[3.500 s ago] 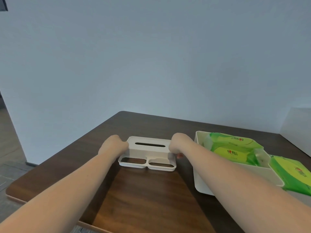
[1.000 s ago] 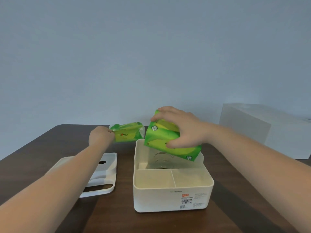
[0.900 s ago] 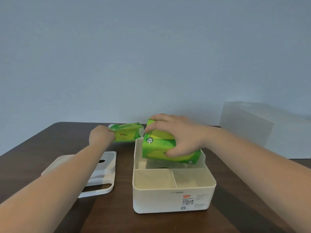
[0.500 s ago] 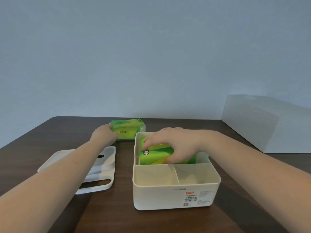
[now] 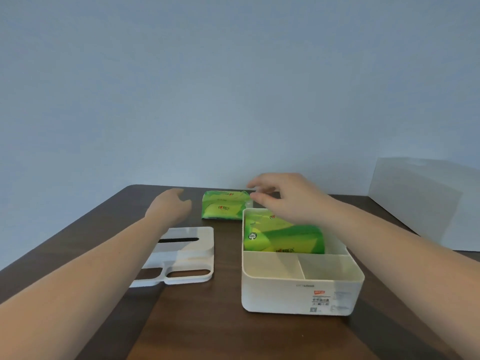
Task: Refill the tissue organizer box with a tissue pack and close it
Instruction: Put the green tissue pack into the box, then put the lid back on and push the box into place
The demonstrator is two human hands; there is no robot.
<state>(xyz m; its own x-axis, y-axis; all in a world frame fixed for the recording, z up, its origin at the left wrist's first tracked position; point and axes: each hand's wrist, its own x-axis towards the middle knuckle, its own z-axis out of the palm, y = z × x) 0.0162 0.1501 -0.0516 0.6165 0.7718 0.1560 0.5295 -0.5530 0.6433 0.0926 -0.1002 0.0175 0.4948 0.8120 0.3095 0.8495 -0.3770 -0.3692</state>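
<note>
The white organizer box [image 5: 298, 294] stands lidless on the dark wooden table [image 5: 207, 328]. A green tissue pack [image 5: 283, 239] lies in its rear compartment; the two front compartments hold nothing. My right hand [image 5: 288, 197] hovers just above the box's back edge, fingers apart, holding nothing. A second green tissue pack [image 5: 224, 209] rests on the table behind the box to the left. My left hand [image 5: 168, 206] is beside that pack, off it, with fingers loosely spread. The white lid [image 5: 187, 253], with a slot and two cut-outs, lies flat left of the box, partly under my left forearm.
A large white box [image 5: 420, 203] stands at the table's back right against the pale wall. The table's left edge runs diagonally near my left arm.
My right hand set the tissue pack into the box's rear compartment, let go and lifted. My left hand released the other pack on the table and drew back to the left.
</note>
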